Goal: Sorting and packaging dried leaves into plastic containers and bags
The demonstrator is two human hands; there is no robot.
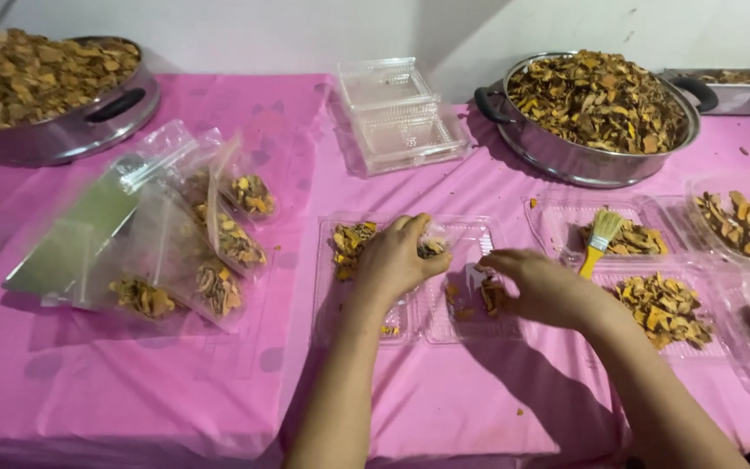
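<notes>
Item: open clear plastic clamshell tray [470, 239]. Left hand [397, 259] grip curled over dried orange-brown slices [349, 243]; right hand [538, 282] grip pinching beside; overfilling risks spills onto pink tabletop [444, 399].

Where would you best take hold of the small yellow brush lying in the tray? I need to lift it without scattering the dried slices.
Probably by the yellow handle of the brush, coming from the near side: it slants toward the person, clear of the slices, while the bristles lie among them in the clear tray.
</notes>
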